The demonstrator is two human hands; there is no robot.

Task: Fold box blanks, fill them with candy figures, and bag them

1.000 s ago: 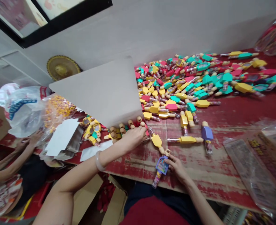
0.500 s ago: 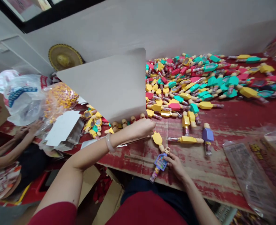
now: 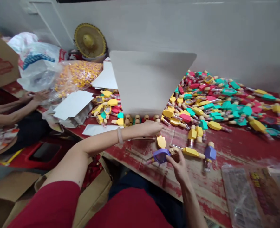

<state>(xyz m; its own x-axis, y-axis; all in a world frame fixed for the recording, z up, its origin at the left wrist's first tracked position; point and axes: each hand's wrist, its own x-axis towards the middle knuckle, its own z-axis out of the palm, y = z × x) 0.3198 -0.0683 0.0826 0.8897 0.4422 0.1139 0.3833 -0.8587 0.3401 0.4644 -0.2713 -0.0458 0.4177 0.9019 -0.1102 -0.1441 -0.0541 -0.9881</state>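
My right hand point(image 3: 179, 164) pinches a purple candy toy point(image 3: 161, 156) near its beige head end. The toy lies tilted, with its clear tube pointing left. My left hand point(image 3: 152, 128) is closed at the front right corner of an open white box point(image 3: 151, 84). Its fingers are turned away, so what they grip is hidden. Beige heads point(image 3: 137, 118) of several toys show in a row inside the box, partly behind my left forearm. Just below my left hand lies a yellow candy toy point(image 3: 161, 142).
A heap of coloured candy toys point(image 3: 216, 95) covers the back right of the red table point(image 3: 201, 190). Flat white cartons point(image 3: 70, 106) and a bag of small yellow pieces point(image 3: 78, 76) lie left. Plastic packaging point(image 3: 249, 193) lies right. A co-worker's hands point(image 3: 36, 96) are at the far left.
The view has swung left. The purple toy has turned from pointing down-left to lying more level, and my right hand has moved to its head end. My left hand stays at the box corner.
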